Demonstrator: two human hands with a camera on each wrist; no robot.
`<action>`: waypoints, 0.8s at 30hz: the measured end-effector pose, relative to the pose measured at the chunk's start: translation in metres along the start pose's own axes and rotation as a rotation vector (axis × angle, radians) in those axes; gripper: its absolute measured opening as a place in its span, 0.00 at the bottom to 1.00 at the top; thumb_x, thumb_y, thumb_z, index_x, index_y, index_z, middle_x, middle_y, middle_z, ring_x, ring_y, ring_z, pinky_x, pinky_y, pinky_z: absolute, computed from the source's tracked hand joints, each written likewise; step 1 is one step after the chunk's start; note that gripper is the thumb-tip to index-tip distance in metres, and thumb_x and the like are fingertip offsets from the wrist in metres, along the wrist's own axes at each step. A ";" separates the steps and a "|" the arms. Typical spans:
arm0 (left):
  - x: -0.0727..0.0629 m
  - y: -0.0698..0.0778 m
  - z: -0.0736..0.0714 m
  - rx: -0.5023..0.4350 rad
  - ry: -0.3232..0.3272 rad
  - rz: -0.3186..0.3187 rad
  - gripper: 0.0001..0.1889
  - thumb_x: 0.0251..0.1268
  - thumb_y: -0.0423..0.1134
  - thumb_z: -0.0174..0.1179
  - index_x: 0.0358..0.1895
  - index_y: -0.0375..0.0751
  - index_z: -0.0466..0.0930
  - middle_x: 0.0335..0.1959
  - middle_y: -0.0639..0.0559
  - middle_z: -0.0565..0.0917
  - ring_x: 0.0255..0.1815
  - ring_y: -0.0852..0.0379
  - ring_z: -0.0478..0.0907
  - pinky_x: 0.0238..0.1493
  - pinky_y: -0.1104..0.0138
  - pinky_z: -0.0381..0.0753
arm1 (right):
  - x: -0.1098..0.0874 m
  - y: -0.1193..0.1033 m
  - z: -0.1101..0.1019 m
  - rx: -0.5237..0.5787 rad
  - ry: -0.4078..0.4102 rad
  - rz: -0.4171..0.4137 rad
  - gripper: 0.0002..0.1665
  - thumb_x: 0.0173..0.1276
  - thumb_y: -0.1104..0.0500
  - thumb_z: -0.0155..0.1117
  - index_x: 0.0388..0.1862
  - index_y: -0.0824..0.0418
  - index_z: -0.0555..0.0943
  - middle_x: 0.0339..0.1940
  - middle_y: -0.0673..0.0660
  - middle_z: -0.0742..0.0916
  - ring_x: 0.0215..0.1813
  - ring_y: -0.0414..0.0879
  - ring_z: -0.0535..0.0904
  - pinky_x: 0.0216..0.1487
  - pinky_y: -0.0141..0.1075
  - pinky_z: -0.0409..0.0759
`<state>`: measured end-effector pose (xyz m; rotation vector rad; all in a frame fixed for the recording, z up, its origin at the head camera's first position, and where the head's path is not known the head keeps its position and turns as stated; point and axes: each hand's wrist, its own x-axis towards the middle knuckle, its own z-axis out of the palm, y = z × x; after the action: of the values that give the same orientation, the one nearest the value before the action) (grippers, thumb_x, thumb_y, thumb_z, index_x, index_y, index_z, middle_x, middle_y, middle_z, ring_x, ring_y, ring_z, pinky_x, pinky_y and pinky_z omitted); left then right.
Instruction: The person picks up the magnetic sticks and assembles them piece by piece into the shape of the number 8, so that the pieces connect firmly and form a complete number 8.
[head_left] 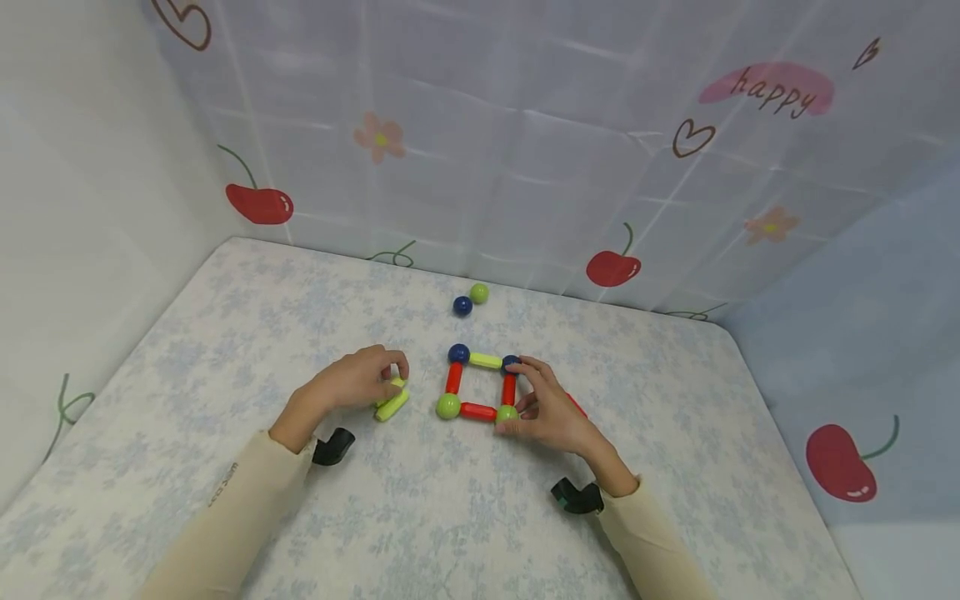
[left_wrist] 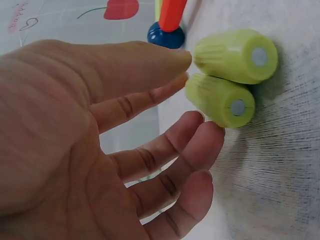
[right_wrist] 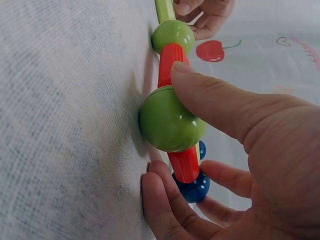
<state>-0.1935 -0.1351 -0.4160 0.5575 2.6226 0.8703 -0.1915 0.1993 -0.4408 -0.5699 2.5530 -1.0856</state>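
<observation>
Two yellow-green sticks [left_wrist: 235, 56] with grey end discs lie side by side on the table. My left hand [head_left: 360, 379] is over them, thumb and index fingertips at their upper sides, the other fingers loosely bent beside them. A square of sticks and balls lies to its right: red sticks [head_left: 477, 412], one yellow-green stick [head_left: 486, 361], green balls [head_left: 448, 406] and blue balls [head_left: 459, 354] at the corners. My right hand [head_left: 551, 412] holds the square's right side. Its thumb presses the near green ball [right_wrist: 172, 120], and its fingers reach the far blue ball [right_wrist: 192, 187].
Behind the square lie a loose blue ball [head_left: 462, 306] and a green ball [head_left: 479, 292]. A red stick [head_left: 577, 405] shows partly behind the right hand. The patterned tabletop [head_left: 420, 517] ends at a printed curtain [head_left: 480, 167].
</observation>
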 end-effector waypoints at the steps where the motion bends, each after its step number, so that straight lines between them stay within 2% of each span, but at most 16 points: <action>1: 0.001 -0.002 0.001 -0.007 -0.012 0.005 0.08 0.69 0.33 0.59 0.48 0.40 0.80 0.38 0.45 0.77 0.34 0.52 0.70 0.34 0.63 0.70 | 0.000 0.000 0.000 0.000 0.000 -0.001 0.52 0.57 0.49 0.80 0.75 0.58 0.63 0.81 0.59 0.55 0.46 0.44 0.82 0.47 0.36 0.81; 7: 0.004 -0.009 0.003 -0.041 -0.034 0.009 0.10 0.68 0.29 0.55 0.50 0.39 0.79 0.33 0.46 0.75 0.29 0.54 0.67 0.31 0.65 0.67 | 0.001 -0.001 0.000 -0.017 0.006 0.013 0.49 0.57 0.49 0.80 0.73 0.59 0.66 0.81 0.59 0.56 0.46 0.44 0.82 0.45 0.33 0.80; 15: 0.005 -0.011 0.006 -0.012 -0.036 -0.031 0.10 0.66 0.32 0.59 0.50 0.39 0.79 0.31 0.49 0.74 0.28 0.55 0.67 0.31 0.64 0.65 | 0.001 -0.001 0.000 -0.030 0.005 0.025 0.49 0.56 0.48 0.80 0.73 0.59 0.67 0.81 0.59 0.56 0.45 0.43 0.82 0.44 0.33 0.80; 19: 0.004 -0.010 0.007 0.001 0.022 -0.021 0.11 0.66 0.32 0.58 0.49 0.38 0.79 0.31 0.48 0.75 0.29 0.54 0.68 0.31 0.64 0.67 | 0.001 -0.001 0.000 -0.032 0.002 0.023 0.49 0.57 0.48 0.80 0.73 0.59 0.67 0.81 0.59 0.56 0.45 0.43 0.81 0.45 0.34 0.80; 24: 0.003 -0.002 0.004 0.008 0.081 -0.002 0.10 0.66 0.32 0.58 0.49 0.38 0.79 0.39 0.45 0.79 0.37 0.51 0.73 0.37 0.61 0.73 | 0.001 -0.001 0.000 -0.037 0.003 0.023 0.49 0.57 0.48 0.79 0.73 0.59 0.67 0.81 0.59 0.56 0.45 0.43 0.81 0.45 0.34 0.80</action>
<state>-0.1946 -0.1333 -0.4212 0.5316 2.7003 0.8997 -0.1918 0.1978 -0.4403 -0.5468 2.5804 -1.0336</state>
